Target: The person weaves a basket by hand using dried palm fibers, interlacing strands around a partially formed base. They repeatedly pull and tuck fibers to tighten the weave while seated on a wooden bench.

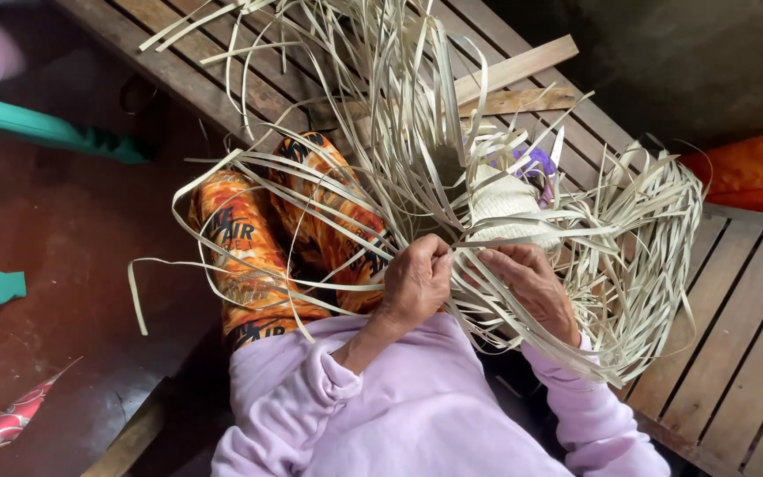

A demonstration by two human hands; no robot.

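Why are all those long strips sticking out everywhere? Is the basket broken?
Nothing looks broken. The pale strips fan out loose in all directions from a small woven piece, where they are neatly interlaced. The left hand and right hand pinch strips beside it. Two flat wooden sticks lie crooked on the slatted bench.

You have a half-woven piece (505, 208) in front of your lap: its finished part is a small, tight, pale checkered patch, and from it loose strips (399, 115) fan out on every side. They are long, flat, thin and cream-coloured; many arch up and away over the bench, others curl round to the right in a rough ring, and some trail left across your knees. The near ends of a few meet in a bunch just below the woven patch
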